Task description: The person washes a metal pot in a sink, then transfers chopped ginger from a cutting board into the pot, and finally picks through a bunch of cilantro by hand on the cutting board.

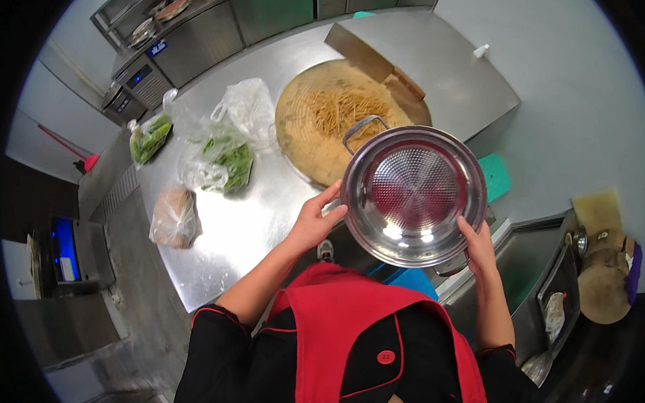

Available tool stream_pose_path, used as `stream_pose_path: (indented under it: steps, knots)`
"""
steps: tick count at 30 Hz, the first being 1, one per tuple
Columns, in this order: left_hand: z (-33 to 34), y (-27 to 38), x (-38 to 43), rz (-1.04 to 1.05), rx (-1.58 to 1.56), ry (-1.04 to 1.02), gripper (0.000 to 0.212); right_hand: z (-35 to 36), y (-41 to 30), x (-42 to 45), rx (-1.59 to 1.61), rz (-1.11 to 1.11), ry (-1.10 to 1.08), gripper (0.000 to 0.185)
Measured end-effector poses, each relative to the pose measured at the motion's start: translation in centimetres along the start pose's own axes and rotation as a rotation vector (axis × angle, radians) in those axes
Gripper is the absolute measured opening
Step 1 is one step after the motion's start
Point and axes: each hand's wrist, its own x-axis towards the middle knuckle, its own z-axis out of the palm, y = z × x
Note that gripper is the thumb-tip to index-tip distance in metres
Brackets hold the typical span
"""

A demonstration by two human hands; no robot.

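Note:
A round stainless steel pot with two loop handles and a dimpled base hangs between my hands, its inside facing up and nothing in it. My left hand grips its left rim. My right hand holds the lower right rim, near one handle. The other handle overlaps the edge of a round wooden chopping board. On that board lies a heap of thin brown strips, partly hidden by the pot. A cleaver with a wooden handle rests across the board's upper right edge.
The steel table also bears bagged green vegetables, a smaller bag of greens, a crumpled plastic bag and a bagged brown item. A sink lies at right; a turquoise stool stands beyond the pot.

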Motion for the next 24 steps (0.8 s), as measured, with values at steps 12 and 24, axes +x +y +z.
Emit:
stream_pose_path:
  steps: [12, 24]
  knots:
    - [-1.0, 2.7, 11.5, 0.014, -0.382, -0.014, 0.057, -0.7, -5.6, 11.9, 0.055, 0.211, -0.059, 0.047]
    - [7.1, 1.6, 21.9, 0.039, -0.281, 0.264, 0.047, -2.7, -15.2, 37.7, 0.224, 0.092, -0.228, 0.035]
